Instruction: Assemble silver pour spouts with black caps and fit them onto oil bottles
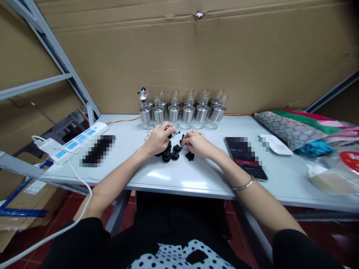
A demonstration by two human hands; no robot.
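Observation:
My left hand (159,139) is closed, with a small silver spout piece (176,132) with a dark tip showing at its fingertips. Close by, my right hand (198,144) pinches at a small black part (182,140) with thumb and forefinger; the fingers partly hide it. Between and below the hands lie several black ribbed stoppers (166,155). More small black parts (190,156) sit under the right hand. Shiny spout pieces (149,133) are partly covered by the left hand.
Behind the hands stand two rows of glass bottles with steel sleeves (188,112); the front left one carries a pourer (143,96). A phone (246,158) lies right, near a white device (276,145) and plastic bags (297,129). Left are a power strip (81,142) and a dark blurred object (98,150).

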